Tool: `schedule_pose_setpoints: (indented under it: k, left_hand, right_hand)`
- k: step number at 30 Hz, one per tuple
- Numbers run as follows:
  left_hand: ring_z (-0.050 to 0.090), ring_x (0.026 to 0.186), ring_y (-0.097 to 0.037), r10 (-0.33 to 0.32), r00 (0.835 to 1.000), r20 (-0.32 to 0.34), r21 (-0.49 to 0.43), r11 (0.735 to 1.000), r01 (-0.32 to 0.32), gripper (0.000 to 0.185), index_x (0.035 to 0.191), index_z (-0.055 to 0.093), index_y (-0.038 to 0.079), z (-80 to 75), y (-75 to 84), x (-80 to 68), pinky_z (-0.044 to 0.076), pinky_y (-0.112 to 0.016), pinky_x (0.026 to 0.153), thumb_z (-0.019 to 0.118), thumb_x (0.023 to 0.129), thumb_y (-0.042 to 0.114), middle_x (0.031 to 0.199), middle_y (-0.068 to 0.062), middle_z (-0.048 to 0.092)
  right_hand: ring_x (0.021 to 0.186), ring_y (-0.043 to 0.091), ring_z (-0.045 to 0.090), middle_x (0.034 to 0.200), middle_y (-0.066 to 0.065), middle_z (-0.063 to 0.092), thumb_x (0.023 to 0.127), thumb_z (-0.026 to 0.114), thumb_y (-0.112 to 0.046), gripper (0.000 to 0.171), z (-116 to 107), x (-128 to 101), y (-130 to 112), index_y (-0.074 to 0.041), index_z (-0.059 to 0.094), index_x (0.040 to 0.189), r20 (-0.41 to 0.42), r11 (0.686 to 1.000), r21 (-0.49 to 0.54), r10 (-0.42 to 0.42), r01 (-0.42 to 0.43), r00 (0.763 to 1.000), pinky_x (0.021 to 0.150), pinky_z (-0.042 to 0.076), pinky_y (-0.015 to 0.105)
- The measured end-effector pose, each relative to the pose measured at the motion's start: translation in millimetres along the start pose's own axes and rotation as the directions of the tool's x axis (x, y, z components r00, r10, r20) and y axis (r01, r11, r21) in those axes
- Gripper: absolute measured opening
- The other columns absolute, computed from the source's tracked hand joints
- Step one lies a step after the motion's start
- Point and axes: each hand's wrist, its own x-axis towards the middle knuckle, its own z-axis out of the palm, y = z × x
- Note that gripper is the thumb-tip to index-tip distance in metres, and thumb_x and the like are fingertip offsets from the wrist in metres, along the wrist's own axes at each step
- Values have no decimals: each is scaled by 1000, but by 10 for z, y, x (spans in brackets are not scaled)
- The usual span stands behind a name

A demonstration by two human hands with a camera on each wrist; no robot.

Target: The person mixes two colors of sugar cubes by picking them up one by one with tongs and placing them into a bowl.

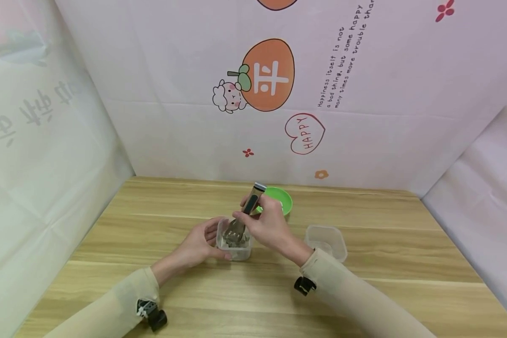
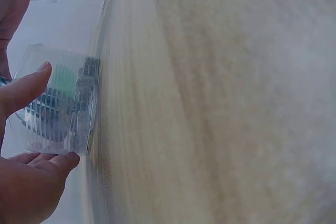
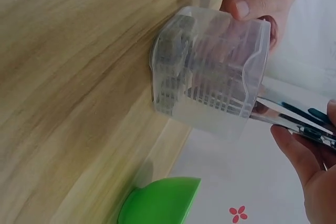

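Tongs (image 1: 246, 212), metal with dark grips, sit at frame centre of the head view, tips down inside a small clear container (image 1: 235, 244) on the wooden table (image 1: 152, 281). Right hand (image 1: 268, 225) has fingers curled round the tongs; left hand (image 1: 198, 244) cups the container's side, thumb and fingers on its walls. Judged step: picking dark pieces out of the container; next move likely calls for squeezing on 1 piece and lifting clear. Right wrist view shows ribbed walls and contents; head view alone shows green dish (image 1: 279, 199) and second clear container (image 1: 326, 240).
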Motion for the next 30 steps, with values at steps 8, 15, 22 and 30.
schedule_pose_setpoints:
  k: [8,15,22,30]
  left_hand:
    - [43,146,-42,-3,1000,1,0,1000,3,101,159,37,-3,-1,-11,0,40,-47,120,93,75,-1,161,-25,42]
    - [43,146,-43,-8,1000,-1,3,1000,8,102,159,36,-4,0,-10,-4,40,-46,120,93,75,-1,161,-26,41]
    - [43,146,-44,-6,1000,-3,0,1000,6,101,159,36,-5,3,13,-7,40,-48,120,93,75,-3,161,-25,41]
    - [43,146,-41,-15,1000,-10,-4,1000,15,103,159,37,-3,5,12,6,40,-45,120,94,74,-2,161,-23,43]
  right_hand:
    - [70,21,70,87,5,70,90,83,-2,20,-25,18,57,-1,66,100,0,1000,-14,-14,14,1000,56,63,28]
    - [72,16,70,87,3,70,90,84,-2,20,-8,-2,63,1,66,99,-6,1000,-8,-28,28,1000,55,63,29]
    - [72,18,70,86,4,70,90,83,0,20,4,3,74,-4,65,98,3,1000,-5,-13,13,1000,55,63,30]
    - [71,14,68,87,4,70,90,82,1,19,0,3,80,-4,65,97,-30,1000,1,-30,30,999,52,60,26]
